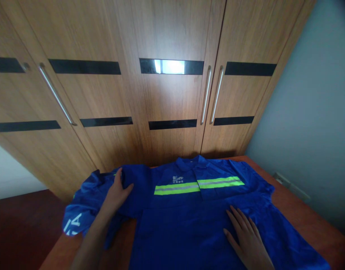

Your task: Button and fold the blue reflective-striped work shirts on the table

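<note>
A blue short-sleeved work shirt (172, 217) lies spread out front side up, its collar toward the cabinet. Across its chest runs a yellow-green and grey reflective stripe (176, 188), with a small white logo above. My left hand (117, 193) rests at the end of the sleeve on the left, thumb and index finger apart; its other fingers are mostly hidden. Flat on the lower front of the shirt is my right hand (244, 232), fingers stretched out. Left of my left hand is a crumpled pile of blue clothing (86, 204) with white lettering on it.
The shirt lies on a reddish-brown tabletop (315, 228). Behind it stands a tall wooden cabinet (172, 97) with metal handles and dark strips. A pale wall (307, 112) borders the right side, and dark red floor (23, 221) shows at the left.
</note>
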`<action>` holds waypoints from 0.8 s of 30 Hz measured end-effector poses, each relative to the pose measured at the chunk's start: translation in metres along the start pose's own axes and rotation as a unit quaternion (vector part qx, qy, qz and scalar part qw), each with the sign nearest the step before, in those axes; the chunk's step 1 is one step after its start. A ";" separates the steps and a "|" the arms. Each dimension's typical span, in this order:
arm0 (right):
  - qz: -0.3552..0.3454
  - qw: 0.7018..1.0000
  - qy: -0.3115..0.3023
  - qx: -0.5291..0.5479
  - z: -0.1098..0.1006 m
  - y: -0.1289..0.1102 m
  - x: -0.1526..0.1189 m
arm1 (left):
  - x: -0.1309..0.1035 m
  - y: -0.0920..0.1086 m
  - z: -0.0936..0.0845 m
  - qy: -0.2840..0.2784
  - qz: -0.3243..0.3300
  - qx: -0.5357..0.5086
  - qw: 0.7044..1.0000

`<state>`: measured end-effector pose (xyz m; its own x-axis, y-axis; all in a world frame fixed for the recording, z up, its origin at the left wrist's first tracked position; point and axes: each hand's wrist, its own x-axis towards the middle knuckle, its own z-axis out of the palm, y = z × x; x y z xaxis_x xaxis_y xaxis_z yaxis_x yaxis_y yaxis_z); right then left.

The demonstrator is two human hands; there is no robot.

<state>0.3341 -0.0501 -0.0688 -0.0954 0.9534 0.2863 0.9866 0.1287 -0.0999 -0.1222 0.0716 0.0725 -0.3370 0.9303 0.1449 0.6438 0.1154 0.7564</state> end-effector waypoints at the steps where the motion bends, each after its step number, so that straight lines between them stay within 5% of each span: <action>1: -0.001 1.000 -0.001 -0.001 0.000 0.000 0.000 | -0.005 0.001 0.001 0.002 -0.027 -0.043 0.999; 5: 0.003 1.000 -0.006 -0.003 -0.001 0.000 0.000 | -0.022 0.011 0.004 -0.005 -0.156 -0.197 0.968; 9: 0.007 1.000 -0.009 0.001 -0.003 -0.002 0.000 | -0.031 0.015 0.001 -0.070 -0.194 -0.283 0.937; 12: 0.008 1.000 -0.011 0.002 -0.004 -0.002 0.000 | -0.029 0.009 -0.001 -0.121 -0.145 -0.268 0.945; 18: 0.007 1.000 -0.009 0.001 -0.003 -0.002 0.001 | -0.016 -0.007 0.001 -0.095 0.044 -0.076 0.992; 24: 0.006 1.000 -0.012 0.004 -0.004 -0.002 0.000 | -0.031 0.016 0.015 -0.021 0.149 0.085 0.985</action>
<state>0.3328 -0.0514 -0.0651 -0.0868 0.9609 0.2630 0.9866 0.1195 -0.1112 -0.0915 0.0503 0.0703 -0.0885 0.9450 0.3150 0.8165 -0.1123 0.5662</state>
